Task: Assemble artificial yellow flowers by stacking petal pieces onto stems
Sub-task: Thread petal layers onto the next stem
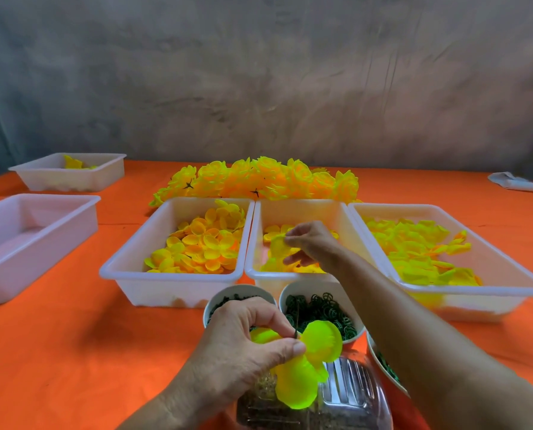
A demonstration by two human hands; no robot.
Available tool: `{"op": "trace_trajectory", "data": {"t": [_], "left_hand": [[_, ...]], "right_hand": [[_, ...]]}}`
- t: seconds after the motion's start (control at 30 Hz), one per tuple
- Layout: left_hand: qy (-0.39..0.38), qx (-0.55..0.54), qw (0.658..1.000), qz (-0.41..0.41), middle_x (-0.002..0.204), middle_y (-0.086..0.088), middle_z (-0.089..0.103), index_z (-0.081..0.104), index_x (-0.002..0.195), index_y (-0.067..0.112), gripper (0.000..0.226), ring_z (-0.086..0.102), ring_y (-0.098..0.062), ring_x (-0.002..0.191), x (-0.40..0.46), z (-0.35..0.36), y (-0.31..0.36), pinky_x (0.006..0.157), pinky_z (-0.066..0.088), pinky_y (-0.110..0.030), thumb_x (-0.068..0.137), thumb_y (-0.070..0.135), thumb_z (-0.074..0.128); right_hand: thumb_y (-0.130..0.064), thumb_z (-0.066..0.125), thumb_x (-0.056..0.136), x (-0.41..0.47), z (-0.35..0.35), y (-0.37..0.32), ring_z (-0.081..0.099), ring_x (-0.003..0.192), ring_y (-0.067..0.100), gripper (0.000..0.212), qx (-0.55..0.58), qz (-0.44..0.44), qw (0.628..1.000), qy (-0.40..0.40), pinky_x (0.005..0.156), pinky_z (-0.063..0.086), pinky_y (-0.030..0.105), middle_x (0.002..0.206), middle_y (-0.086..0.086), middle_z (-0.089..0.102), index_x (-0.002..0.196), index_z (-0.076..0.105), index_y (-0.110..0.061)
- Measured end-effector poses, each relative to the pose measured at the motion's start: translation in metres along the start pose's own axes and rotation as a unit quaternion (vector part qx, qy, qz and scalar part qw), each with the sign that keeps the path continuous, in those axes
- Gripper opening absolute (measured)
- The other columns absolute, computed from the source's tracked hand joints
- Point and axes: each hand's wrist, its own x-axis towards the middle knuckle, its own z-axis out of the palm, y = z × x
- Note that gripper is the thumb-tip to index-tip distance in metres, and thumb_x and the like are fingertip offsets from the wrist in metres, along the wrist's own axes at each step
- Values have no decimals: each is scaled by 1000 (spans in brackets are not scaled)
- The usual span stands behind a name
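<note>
Over the middle tray (252, 271), my right hand (313, 243) pinches a thin, floppy petal piece (279, 243) by its edge, while my left hand (246, 339) grips the light, part-built flower (305, 367) at its stem, judged easily creased.

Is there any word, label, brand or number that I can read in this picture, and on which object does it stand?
None: no readable text shows on the white bins, the cups, the clear container or the orange tablecloth.
</note>
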Motion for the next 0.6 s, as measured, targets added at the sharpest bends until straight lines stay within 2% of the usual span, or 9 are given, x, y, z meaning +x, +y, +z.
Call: {"op": "trace_trajectory", "data": {"t": [0.1,0.2,0.3,0.37,0.43,0.53,0.6], "left_hand": [[7,4,1000,-1,77,3,68,69,61,33,18,65,-15,81,0,1,-2,85,50,-38,51,46,78],[3,7,1000,-8,78,1,69,70,63,29,15,65,-14,82,-1,1,-2,85,51,-35,58,33,83],[-1,7,1000,-13,80,0,70,70,64,28,17,66,-8,82,-2,1,-2,81,48,-22,65,21,86],[0,7,1000,-21,81,0,71,71,66,27,15,66,-7,83,-2,1,-2,82,48,-22,66,21,85],[4,8,1000,-25,80,1,71,71,66,27,15,66,-7,82,-3,1,-2,82,49,-25,66,21,85],[2,5,1000,-24,78,3,70,71,66,28,15,65,-6,81,-3,2,-3,81,48,-25,66,21,85],[0,3,1000,-22,78,4,70,71,66,27,15,65,-7,81,-3,1,-4,82,49,-27,66,22,85]], "right_hand": [[3,58,88,-9,-13,0,64,44,8,13,93,6,994,49,37,40,15,75,10,61,88,52,-8],[11,62,81,-19,-21,1,63,44,9,25,159,0,982,99,44,48,18,71,11,62,81,51,-11],[4,68,79,-28,-25,2,60,50,10,20,161,-3,979,127,49,41,22,69,6,61,90,60,-10],[-2,71,79,-31,-26,4,53,55,13,21,155,-2,977,145,54,33,25,68,4,59,98,64,-7],[-6,73,78,-31,-25,7,47,56,15,22,151,-3,973,174,53,31,26,67,5,56,99,65,-3],[-3,75,76,-30,-25,8,42,51,15,14,145,-6,968,206,46,29,23,61,6,51,84,63,-2],[-3,76,74,-29,-24,8,40,48,14,17,141,-5,966,215,41,28,22,58,5,48,72,59,-5]]}}
